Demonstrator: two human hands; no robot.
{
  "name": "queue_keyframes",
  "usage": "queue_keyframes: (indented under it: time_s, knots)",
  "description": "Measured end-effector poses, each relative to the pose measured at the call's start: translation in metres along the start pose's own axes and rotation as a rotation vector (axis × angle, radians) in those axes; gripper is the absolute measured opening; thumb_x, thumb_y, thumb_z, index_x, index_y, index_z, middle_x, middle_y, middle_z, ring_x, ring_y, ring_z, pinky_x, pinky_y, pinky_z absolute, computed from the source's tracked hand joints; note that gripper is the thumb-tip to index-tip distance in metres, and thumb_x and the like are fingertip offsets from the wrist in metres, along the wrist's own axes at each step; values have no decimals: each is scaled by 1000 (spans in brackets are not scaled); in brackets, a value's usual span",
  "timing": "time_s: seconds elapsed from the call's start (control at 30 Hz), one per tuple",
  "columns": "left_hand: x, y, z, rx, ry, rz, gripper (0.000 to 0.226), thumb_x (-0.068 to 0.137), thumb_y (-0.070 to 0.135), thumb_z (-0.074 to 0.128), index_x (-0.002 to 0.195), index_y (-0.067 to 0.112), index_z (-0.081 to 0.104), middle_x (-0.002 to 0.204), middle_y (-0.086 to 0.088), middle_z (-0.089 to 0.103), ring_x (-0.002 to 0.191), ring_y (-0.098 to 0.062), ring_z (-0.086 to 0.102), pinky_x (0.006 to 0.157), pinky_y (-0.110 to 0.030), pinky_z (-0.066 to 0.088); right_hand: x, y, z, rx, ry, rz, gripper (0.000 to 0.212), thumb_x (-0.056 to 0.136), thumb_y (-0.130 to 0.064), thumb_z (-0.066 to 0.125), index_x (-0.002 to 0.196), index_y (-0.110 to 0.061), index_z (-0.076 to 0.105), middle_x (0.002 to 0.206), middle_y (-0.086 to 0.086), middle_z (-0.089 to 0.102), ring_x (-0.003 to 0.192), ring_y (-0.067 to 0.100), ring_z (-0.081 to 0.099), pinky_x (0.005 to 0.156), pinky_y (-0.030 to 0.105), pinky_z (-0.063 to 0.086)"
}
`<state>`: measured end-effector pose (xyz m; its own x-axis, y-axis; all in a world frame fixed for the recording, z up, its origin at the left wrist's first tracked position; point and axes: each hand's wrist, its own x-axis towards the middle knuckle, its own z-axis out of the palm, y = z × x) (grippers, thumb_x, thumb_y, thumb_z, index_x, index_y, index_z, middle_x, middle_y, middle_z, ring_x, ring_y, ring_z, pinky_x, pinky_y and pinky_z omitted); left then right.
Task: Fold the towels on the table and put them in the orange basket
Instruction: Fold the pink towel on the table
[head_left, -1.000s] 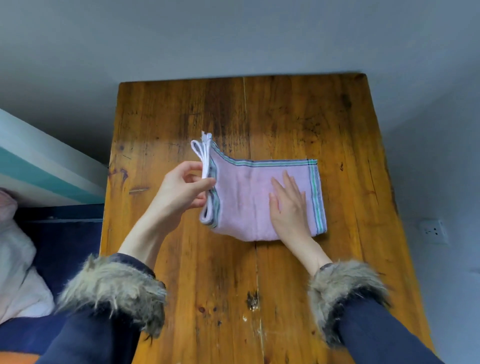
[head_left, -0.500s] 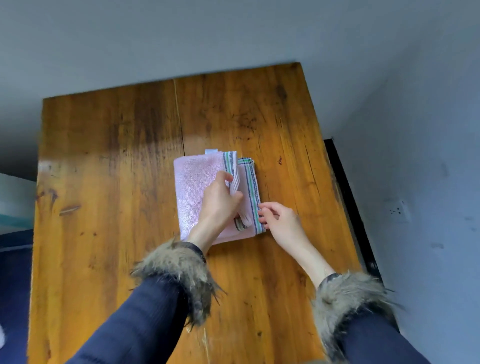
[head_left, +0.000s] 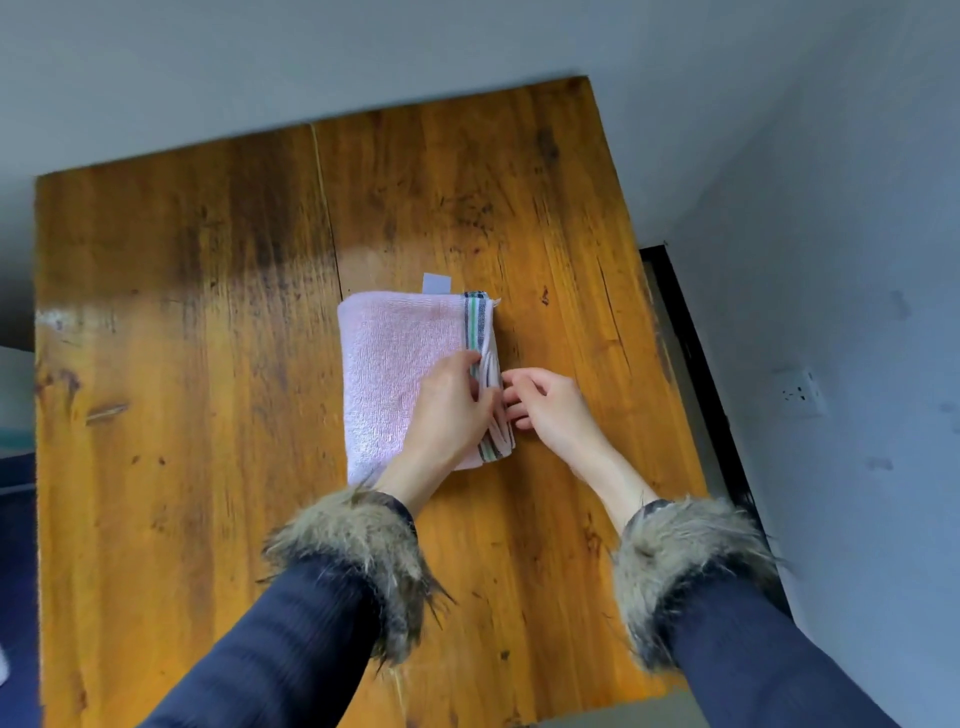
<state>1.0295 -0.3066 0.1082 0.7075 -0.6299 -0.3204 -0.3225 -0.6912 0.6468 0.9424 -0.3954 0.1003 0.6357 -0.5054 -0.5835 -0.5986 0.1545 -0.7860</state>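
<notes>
The pink towel (head_left: 395, 374) lies folded on the bench (head_left: 182, 364), partly under the left grip (head_left: 452, 402), which pinches its striped edge. The right grip (head_left: 545, 408) is just beside it. Its bent fingertips touch the same edge, but I cannot tell if they hold it.

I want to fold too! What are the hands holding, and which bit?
The left hand pinches the pink towel at its striped edge. The right hand touches that edge; whether it grips cannot be told.
</notes>
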Motion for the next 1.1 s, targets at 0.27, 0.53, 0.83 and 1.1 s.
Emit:
queue_keyframes:
  time_s: [0.27, 0.53, 0.83, 1.1]
  knots:
    - [-22, -29, -28, 123, 220, 331, 33, 89, 3, 44, 118, 7, 60, 110, -8, 60, 104, -22, 51, 89, -30, 41, 38, -45, 8, -91, 53, -74, 25, 91, -21, 57, 110, -8, 65, 103, 4, 69, 92, 16, 64, 81, 31, 52]
    - [-32, -66, -25, 598, 72, 331, 53, 96, 49, 28, 144, 28, 30, 156, -9, 17, 144, -30, 3, 114, -56, 0, 47, -43, 15, -197, 173, -149, 16, 91, -19, 55, 102, -13, 65, 91, -5, 63, 84, 13, 60, 77, 30, 49]
    - [-29, -63, -13, 436, 96, 296, 54, 98, 34, 15, 147, 13, 20, 156, -9, 16, 144, -25, 3, 114, -48, -8, -10, 22, 51, -734, 427, -672, 40, 89, -5, 37, 126, -1, 53, 129, 15, 54, 124, 29, 46, 101, 37, 34]
    - [-8, -81, -43, 536, 145, 351, 52, 98, 33, 21, 146, 13, 26, 156, -11, 14, 144, -26, 0, 115, -49, -1, 0, 35, 39, -1006, 185, -589, 56, 98, -30, 20, 146, -3, 16, 156, 10, 14, 144, 17, 5, 118, 37, -2]
